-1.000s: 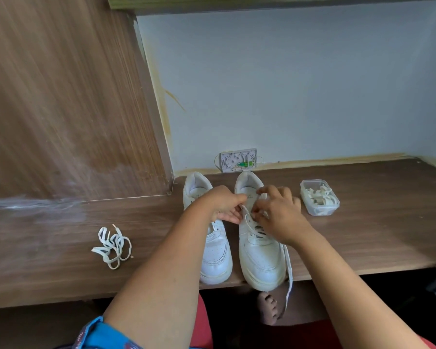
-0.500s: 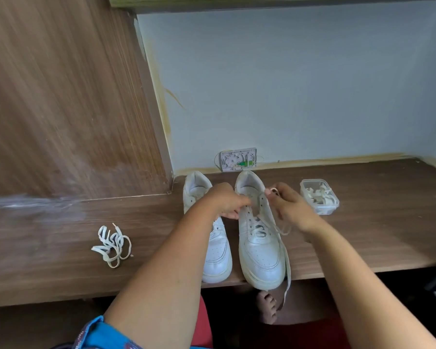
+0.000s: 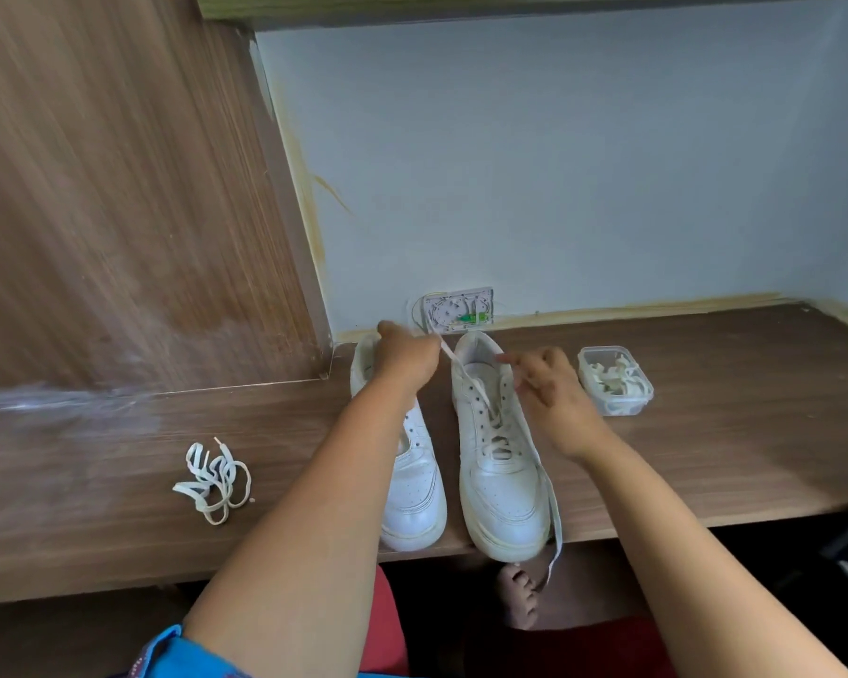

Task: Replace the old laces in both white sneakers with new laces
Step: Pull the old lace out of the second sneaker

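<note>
Nearest, under the desk edge: a bare foot (image 3: 520, 597) on the floor, with red cloth across the lap and a blue sleeve edge (image 3: 167, 650) at the lower left. Dangling past the front edge of the brown wood-grain desk (image 3: 706, 457), the free end of a flat white lace (image 3: 551, 521), running along the right side of the right-hand white leather sneaker (image 3: 503, 486), toe just over the edge. Just beside it, the left-hand white leather sneaker (image 3: 414, 501), eyelets bare, largely hidden under the forearm. Well apart to the left, a loose tangle of off-white lace (image 3: 214, 479) lying on the desk.

Farther back, right hand (image 3: 551, 389) at the right sneaker's collar, fingers curled, thumb and forefinger pinching near the top eyelets; whether on lace or shoe edge, cannot tell. Left hand (image 3: 405, 357) closed in a fist over the heel of the left sneaker, gripping the other lace end, pulled taut and slanting up from the lower eyelets.

To the right, near the hand, a small clear plastic box (image 3: 615, 381) holding pale laces. At the back, a white wall socket plate (image 3: 458, 310) with a green piece, low on the pale blue wall (image 3: 559, 163); a wooden side panel (image 3: 118, 188) at left.
</note>
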A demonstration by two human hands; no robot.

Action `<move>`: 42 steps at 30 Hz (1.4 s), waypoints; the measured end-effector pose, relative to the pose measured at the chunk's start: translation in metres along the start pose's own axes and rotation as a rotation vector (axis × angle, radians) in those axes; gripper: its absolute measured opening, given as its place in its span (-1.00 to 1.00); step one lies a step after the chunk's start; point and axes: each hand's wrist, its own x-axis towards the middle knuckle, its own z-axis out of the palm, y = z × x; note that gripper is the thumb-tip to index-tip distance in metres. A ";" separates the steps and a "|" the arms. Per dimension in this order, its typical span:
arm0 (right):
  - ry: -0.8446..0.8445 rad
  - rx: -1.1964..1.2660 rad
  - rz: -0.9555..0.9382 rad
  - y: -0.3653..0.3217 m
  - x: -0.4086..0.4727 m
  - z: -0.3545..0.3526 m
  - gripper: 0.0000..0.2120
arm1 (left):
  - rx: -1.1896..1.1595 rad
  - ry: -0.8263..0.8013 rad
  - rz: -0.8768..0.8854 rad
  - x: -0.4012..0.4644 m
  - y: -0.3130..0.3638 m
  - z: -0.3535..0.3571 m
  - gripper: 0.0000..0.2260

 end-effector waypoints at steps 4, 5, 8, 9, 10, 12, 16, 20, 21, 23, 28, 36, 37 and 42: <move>-0.079 -0.192 -0.033 0.011 0.003 0.010 -0.53 | 0.396 0.120 0.180 -0.006 -0.009 0.000 -0.51; -0.094 -0.213 -0.037 0.011 0.005 0.010 -0.51 | 0.494 0.116 0.310 -0.011 -0.008 0.001 -0.60; -0.056 -0.100 -0.033 0.007 0.007 0.006 -0.68 | 0.731 -0.115 0.594 -0.020 -0.008 0.014 -0.79; -0.022 -0.060 -0.035 0.007 0.007 0.006 -0.76 | 0.837 -0.202 0.620 -0.024 -0.010 0.021 -0.79; 0.003 -0.041 -0.034 0.009 0.007 0.005 -0.81 | 0.964 -0.258 0.633 -0.027 -0.012 0.026 -0.78; 0.003 -0.038 -0.022 0.017 0.008 0.006 -0.81 | 1.099 -0.319 0.620 -0.026 -0.017 0.032 -0.77; -0.055 0.029 -0.051 0.023 0.005 0.009 -0.80 | 0.935 -0.405 0.533 -0.015 -0.025 0.029 -0.79; -0.033 -0.010 -0.059 0.019 0.005 0.014 -0.90 | 0.745 -0.405 0.466 -0.014 -0.031 0.031 -0.88; -0.005 -0.017 -0.049 0.019 0.007 0.014 -0.92 | 0.706 -0.416 0.416 -0.015 -0.030 0.033 -0.94; 0.026 0.001 -0.011 0.021 0.008 0.011 -0.89 | 0.538 -0.459 0.302 -0.023 -0.024 0.032 -0.93; -0.019 0.104 0.104 0.027 0.009 0.008 -0.88 | -0.115 -0.450 -0.023 -0.021 -0.012 0.017 -0.83; -0.012 0.135 0.081 0.027 0.009 0.010 -0.85 | 0.862 -0.327 0.512 -0.023 -0.022 0.030 -0.79; -0.016 0.138 0.086 0.027 0.009 0.010 -0.85 | 0.924 -0.332 0.555 -0.020 -0.024 0.034 -0.80; -0.029 0.181 0.124 0.028 0.007 0.008 -0.81 | -0.246 -0.319 0.135 -0.032 0.001 0.020 -0.87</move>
